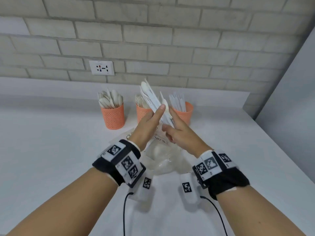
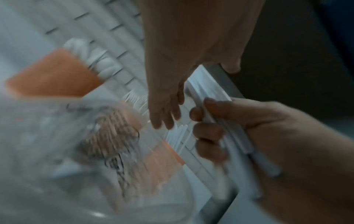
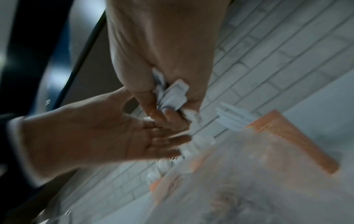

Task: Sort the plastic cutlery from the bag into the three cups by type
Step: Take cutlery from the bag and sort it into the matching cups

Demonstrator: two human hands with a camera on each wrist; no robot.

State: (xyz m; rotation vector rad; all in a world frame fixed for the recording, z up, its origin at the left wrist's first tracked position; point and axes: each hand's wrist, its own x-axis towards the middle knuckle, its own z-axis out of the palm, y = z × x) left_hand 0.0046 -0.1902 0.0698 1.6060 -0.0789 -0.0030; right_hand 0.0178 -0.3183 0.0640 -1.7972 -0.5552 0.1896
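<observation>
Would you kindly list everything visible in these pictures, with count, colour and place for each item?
Cups: three, orange mesh, in a row at the back of the counter; the left holds spoons, the middle forks, the right knives.
Cutlery bundle: one handful, white, held up in front of the middle and right cups.
Bag: one, clear plastic with dark print, on the counter between the wrists.
Counter: one, white, under everything.
Wall socket: one, white, on the brick wall behind the left cup.
Wrist bands: two, black with black-and-white markers, each with a dark cable.
Right hand: grip closed round the bundle's handles.
Left hand: fingers straight, touching the bundle.
</observation>
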